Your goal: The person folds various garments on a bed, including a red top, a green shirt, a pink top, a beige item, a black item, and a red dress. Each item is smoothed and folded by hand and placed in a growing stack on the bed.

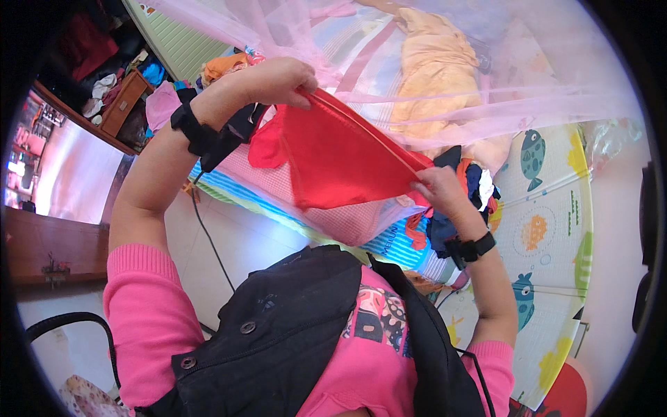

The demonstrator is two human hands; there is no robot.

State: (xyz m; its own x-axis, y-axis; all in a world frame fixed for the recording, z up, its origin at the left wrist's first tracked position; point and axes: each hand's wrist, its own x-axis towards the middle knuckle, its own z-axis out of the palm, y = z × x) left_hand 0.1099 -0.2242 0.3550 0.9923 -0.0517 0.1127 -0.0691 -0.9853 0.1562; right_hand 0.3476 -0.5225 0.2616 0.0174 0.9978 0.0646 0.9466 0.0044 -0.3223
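Note:
A red piece of fabric, apparently a garment, is stretched between my two hands above the near edge of the bed. My left hand pinches its upper left corner. At the other end, my right hand grips the edge near the right corner. Behind and below the red cloth lies a pink waffle-textured cloth, partly hidden by it. A heap of dark, orange and white clothes lies beside my right hand. Past my left wrist are more clothes, orange ones among them.
Pink mosquito netting hangs over the bed, across a peach-coloured cloth. A padded panel with fish pictures stands along the right. At the upper left is an open wooden drawer with clothes around it. A black cable hangs from my left wrist.

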